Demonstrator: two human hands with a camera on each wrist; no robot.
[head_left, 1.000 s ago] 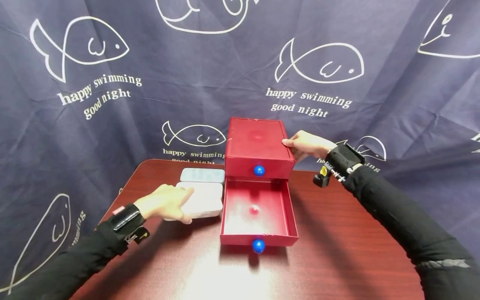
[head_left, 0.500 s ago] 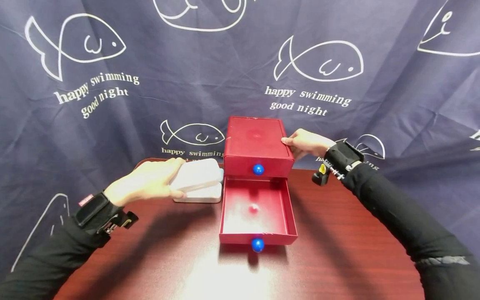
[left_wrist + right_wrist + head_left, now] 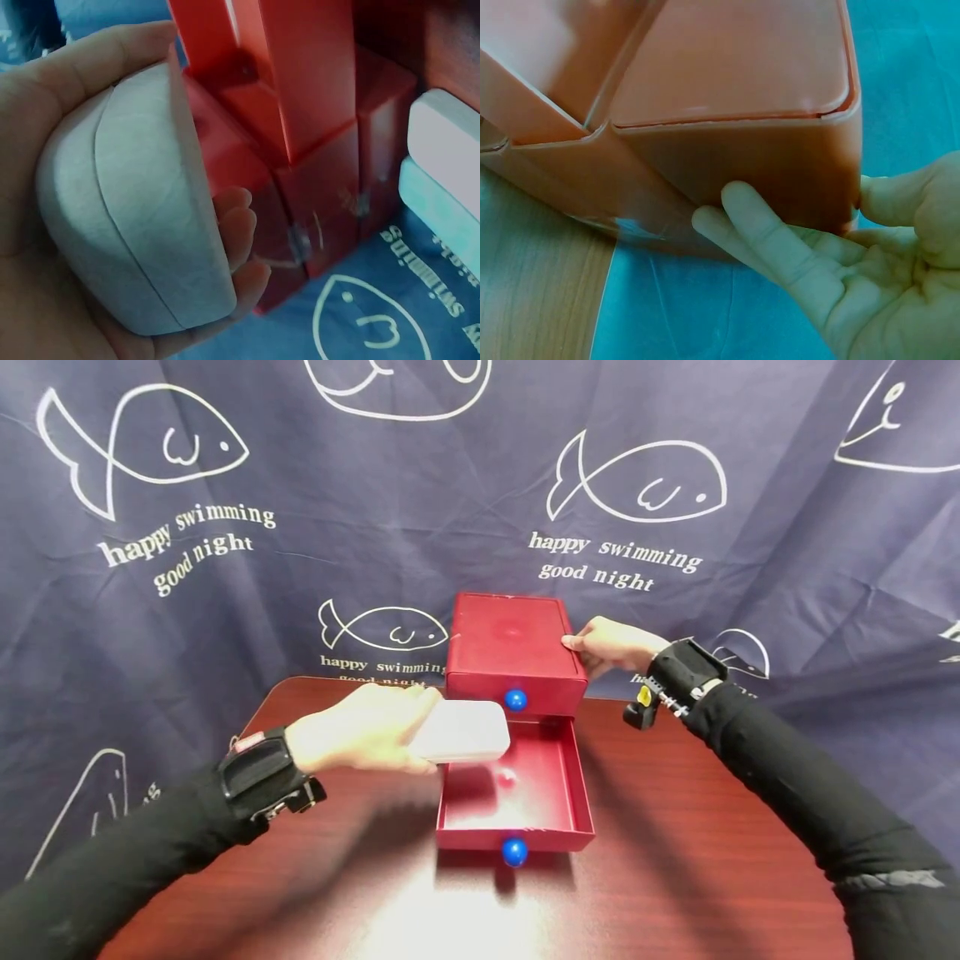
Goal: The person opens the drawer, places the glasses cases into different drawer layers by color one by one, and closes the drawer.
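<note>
My left hand (image 3: 367, 727) holds a white clamshell glasses case (image 3: 463, 732) above the left part of an open lower drawer (image 3: 543, 777). In the left wrist view the fingers wrap round the glasses case (image 3: 154, 202), whose lid seam shows. The red two-drawer box (image 3: 510, 635) has blue round knobs; its upper drawer (image 3: 480, 693) is pushed in. At the box's right side is my right hand (image 3: 611, 645), thumb over the top edge. The right wrist view shows that hand's fingers (image 3: 761, 221) against the side of the red box (image 3: 750, 165).
Another white case (image 3: 450, 139) and a light blue case (image 3: 442, 199) lie beside the box; the left hand hides them in the head view. A dark blue curtain (image 3: 375, 518) with fish prints hangs behind the brown table (image 3: 675, 827).
My left hand has lifted the front white glasses case from the table left of the box and carried it right, over the open drawer. The right hand has stayed on the box.
</note>
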